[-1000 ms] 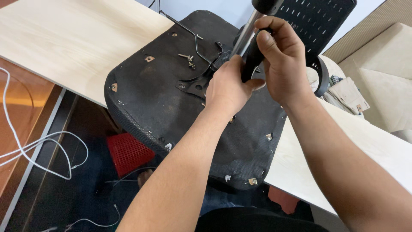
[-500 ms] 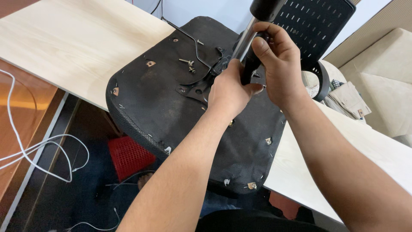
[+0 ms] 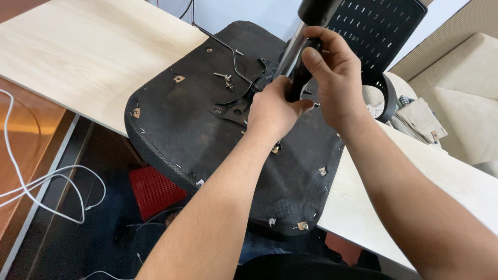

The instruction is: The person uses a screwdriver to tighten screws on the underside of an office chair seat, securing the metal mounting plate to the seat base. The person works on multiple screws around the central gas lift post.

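I look down at an upturned office chair seat [image 3: 207, 140] lying on a pale wooden tabletop [image 3: 78, 62], its black fabric underside facing me and its near edge hanging over the table's front edge. A gas lift cylinder [image 3: 291, 52], shiny metal with a black upper section, stands up from the metal mechanism at the middle of the seat and tilts slightly away from me. My right hand [image 3: 334, 78] is wrapped around the cylinder's lower black part, fingers curled shut on it and thumb across the front. My left hand [image 3: 272, 111] sits just below and to the left, closed around the base of the cylinder where it meets the seat plate; my knuckles hide that joint, so I cannot tell how the parts connect. A few loose screws [image 3: 224, 78] lie on the seat fabric to the left of my hands, near a thin black lever rod [image 3: 223, 44]. The chair's perforated black backrest [image 3: 373, 31] rises behind my right hand, cut off by the top edge. A red basket [image 3: 155, 189] sits on the floor below, partly hidden by the seat, beside a white cable [image 3: 31, 181].
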